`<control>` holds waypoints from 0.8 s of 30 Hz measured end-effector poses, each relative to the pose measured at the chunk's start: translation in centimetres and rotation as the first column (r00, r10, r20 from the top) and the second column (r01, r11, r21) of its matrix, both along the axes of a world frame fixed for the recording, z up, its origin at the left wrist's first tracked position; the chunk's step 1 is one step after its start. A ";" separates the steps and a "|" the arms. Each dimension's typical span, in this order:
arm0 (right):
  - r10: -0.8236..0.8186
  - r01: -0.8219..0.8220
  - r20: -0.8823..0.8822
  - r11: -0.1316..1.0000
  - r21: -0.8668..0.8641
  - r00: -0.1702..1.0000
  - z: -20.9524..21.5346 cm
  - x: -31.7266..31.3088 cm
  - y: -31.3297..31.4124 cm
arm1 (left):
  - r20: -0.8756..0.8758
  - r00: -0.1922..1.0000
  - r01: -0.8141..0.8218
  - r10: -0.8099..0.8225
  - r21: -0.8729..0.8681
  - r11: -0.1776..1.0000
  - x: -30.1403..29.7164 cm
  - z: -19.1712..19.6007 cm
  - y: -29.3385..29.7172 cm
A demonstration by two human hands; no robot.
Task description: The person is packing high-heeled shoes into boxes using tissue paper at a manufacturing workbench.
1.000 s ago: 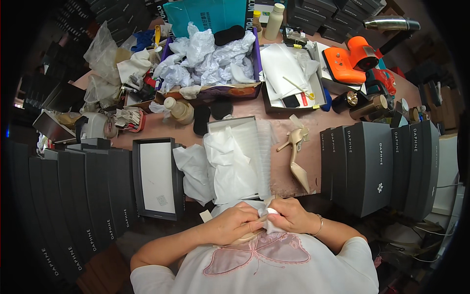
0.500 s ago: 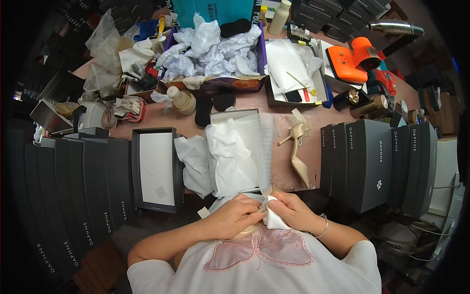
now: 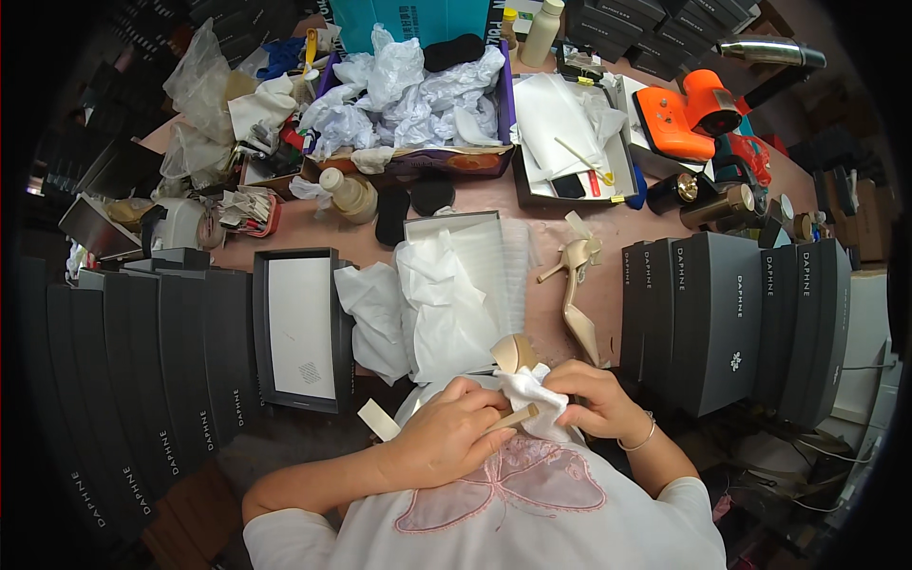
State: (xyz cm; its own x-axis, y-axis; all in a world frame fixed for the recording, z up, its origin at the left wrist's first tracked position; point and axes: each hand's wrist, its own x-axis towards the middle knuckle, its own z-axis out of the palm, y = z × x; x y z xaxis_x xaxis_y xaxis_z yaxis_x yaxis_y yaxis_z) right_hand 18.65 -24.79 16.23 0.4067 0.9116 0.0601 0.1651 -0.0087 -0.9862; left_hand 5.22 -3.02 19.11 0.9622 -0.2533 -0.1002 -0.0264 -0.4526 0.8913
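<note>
Two grips up close — left hand (image 3: 454, 427) clasps a smooth beige high-heeled shoe (image 3: 513, 352), right hand (image 3: 598, 399) pinches crumpled white cloth (image 3: 532, 394) against it. Beyond: wrinkled white tissue (image 3: 439, 304) in rectangular box (image 3: 484, 249) — second beige shoe (image 3: 572, 290) on its side, pinkish counter (image 3: 543, 328).

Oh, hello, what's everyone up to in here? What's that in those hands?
A person is handling a beige shoe close to their body. The left hand holds the shoe, while the right hand grips a bunched white cloth right by it. A similar high-heeled shoe lies on the pink table, just beyond the hands. Left of that sits an open box with white paper in it, and dark grey boxes stand in rows on both sides.
</note>
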 end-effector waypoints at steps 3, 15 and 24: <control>0.056 -0.061 0.199 0.998 0.018 0.978 0.1 -0.2 0.9 | 0.004 0.999 0.040 -0.040 0.023 0.999 0.0 -0.7 -0.1; 0.275 -0.382 0.621 0.923 0.043 0.734 -0.4 1.5 2.9 | -0.116 0.957 0.200 -0.266 -0.398 0.895 1.3 -3.1 1.1; 0.250 -0.305 0.551 0.952 0.010 0.796 -1.2 0.8 2.3 | -0.179 0.924 0.236 -0.338 -0.430 0.872 1.9 -2.8 1.3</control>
State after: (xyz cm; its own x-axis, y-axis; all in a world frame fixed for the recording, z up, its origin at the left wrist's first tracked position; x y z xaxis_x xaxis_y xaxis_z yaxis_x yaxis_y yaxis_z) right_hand 19.40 -22.50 14.99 0.0143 0.9590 0.2832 0.6490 0.2066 -0.7322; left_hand 7.15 -1.68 16.29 0.7990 -0.5818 -0.1520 0.1376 -0.0692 0.9881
